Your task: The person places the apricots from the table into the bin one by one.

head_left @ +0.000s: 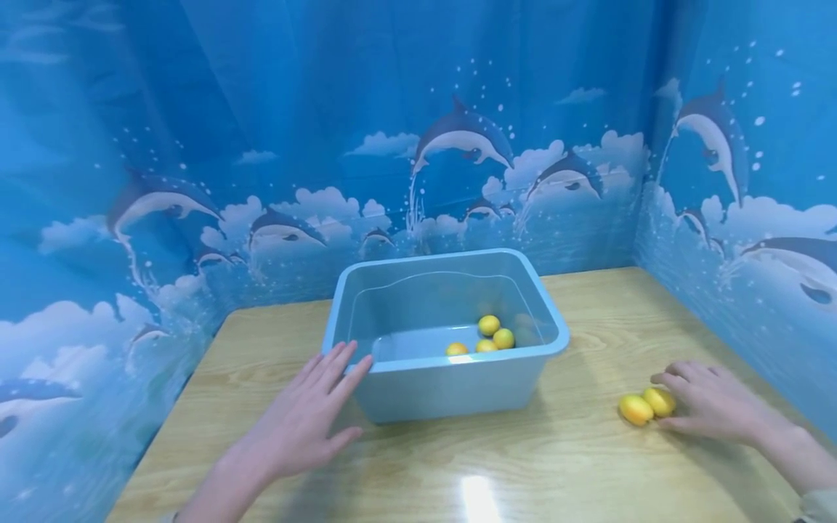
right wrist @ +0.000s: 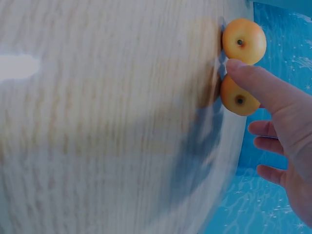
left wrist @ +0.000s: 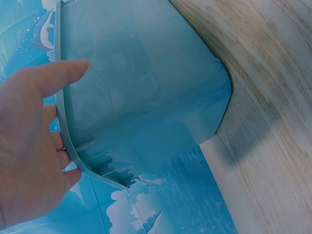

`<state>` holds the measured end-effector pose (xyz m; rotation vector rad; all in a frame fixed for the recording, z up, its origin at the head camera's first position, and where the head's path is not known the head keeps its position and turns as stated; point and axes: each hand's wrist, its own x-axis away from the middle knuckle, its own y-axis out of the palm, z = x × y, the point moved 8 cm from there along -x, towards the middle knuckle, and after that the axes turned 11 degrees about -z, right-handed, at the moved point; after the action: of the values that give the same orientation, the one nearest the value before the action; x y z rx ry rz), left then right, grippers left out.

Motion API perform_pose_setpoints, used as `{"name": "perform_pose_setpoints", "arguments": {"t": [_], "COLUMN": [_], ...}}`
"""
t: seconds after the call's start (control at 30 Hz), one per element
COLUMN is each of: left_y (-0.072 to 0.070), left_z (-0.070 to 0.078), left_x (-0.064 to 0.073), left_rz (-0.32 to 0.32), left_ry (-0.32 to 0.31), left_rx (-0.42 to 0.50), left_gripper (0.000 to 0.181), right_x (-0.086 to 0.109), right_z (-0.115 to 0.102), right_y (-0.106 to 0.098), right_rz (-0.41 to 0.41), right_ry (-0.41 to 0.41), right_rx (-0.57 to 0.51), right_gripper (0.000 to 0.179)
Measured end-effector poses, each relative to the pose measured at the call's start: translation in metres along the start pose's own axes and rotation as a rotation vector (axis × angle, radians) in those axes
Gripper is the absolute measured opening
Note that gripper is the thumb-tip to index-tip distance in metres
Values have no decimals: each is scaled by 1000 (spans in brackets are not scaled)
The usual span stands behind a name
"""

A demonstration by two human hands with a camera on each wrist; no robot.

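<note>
My left hand rests its straight fingers on the near-left rim of a light-blue plastic bin. In the left wrist view, the thumb stands on the near side of the rim, apart from the other fingers. At the right, my right hand is at two small yellow-orange fruits lying side by side on the table. Its thumb and index finger are spread around the right fruit; the left fruit lies just beyond. In the right wrist view, the thumb tip overlaps the lower fruit.
Inside the bin are several similar fruits, grouped toward its right side. The wooden table extends around the bin. Blue curtains printed with dolphins and clouds stand behind it and along both sides.
</note>
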<state>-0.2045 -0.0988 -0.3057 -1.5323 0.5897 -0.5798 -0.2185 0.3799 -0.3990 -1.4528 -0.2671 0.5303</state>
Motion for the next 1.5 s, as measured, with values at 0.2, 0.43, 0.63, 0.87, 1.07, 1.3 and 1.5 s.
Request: {"name": "perform_pose_setpoints", "arguments": {"t": [0.2,0.43,0.63,0.87,1.07,1.3,1.5], "left_y": [-1,3,5,3,2,2,1], "left_z": [0,1,3,2,1,0,0], "left_x": [1,2,1,0,-1,-1,-1], "left_rz": [6,-4,-3,5,11,14,11], "left_ry": [2,3,3,-13,-9,-12,-12], "left_rx": [-4,-9,9,-2,-7,-9,-19], "left_gripper": [89,89,89,89,89,90,90], "right_x": [-1,1,1,-15,-31,-52,-68], "right_z": [2,3,16,24,24,18,12], "right_y": [5,10,3,-27,-43,-64,-76], "right_rz": [23,37,-64,3,17,38,51], "right_ry": [-21,-32,53,53,39,-2,-37], "right_rx": [21,28,18,57,70,57,42], "right_gripper": [54,46,50,49,50,48,47]}}
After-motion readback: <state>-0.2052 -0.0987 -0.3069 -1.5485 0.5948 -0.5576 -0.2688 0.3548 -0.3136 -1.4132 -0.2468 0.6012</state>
